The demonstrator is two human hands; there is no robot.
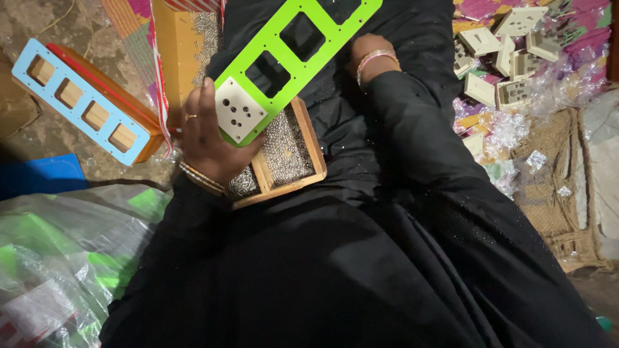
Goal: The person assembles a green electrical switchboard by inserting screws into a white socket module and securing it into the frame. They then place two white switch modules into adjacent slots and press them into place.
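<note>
- While you sit on the floor in black clothing, your left hand (207, 138) curls its fingers around the lower end of a long green frame (293, 61), its grip closed on the frame's edge.
- A white socket plate (237, 109) with round holes sits in the lowest opening of that frame, just beside your left thumb.
- The frame runs diagonally up and to the right across your lap, with its other openings empty.
- Your right hand (369, 57) rests under the frame's upper part; whether its grip is closed on the frame cannot be told.
- A wooden tray (303, 171) of small silver screws lies on your lap, just under the frame's lower end.
- A light blue frame (80, 100) lies on an orange box to your left.
- Loose white socket plates (500, 55) lie scattered to your right, well apart from both hands.
</note>
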